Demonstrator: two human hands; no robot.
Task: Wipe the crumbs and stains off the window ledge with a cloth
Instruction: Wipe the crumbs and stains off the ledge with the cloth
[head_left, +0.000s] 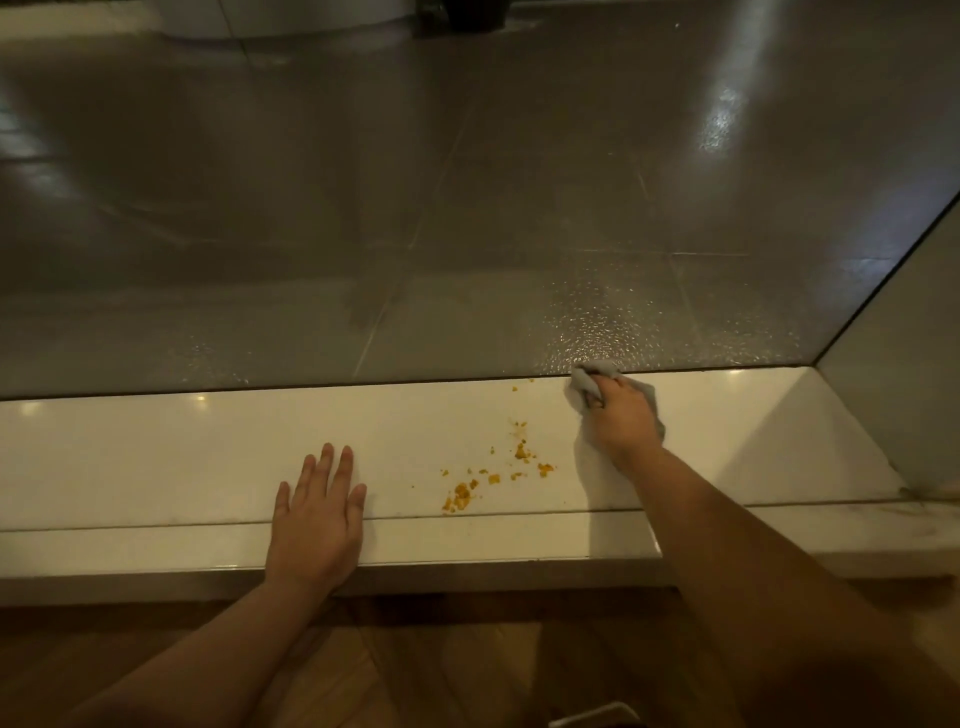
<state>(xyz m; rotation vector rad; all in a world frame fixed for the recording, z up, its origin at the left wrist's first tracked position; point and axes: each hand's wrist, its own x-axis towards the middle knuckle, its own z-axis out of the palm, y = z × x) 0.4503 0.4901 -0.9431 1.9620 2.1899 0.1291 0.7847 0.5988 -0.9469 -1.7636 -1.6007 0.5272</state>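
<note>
A white glossy window ledge runs across the view below a frosted pane. Orange crumbs lie scattered on it right of centre, from the front lip up toward the glass, with a few specks near the pane. My right hand grips a bunched grey cloth at the back of the ledge, against the glass, just right of the crumbs. My left hand rests flat on the ledge's front edge, fingers straight, left of the crumbs.
The frosted glass stands directly behind the ledge. A white side wall closes the ledge off at the right corner. Wooden flooring lies below the ledge's front lip.
</note>
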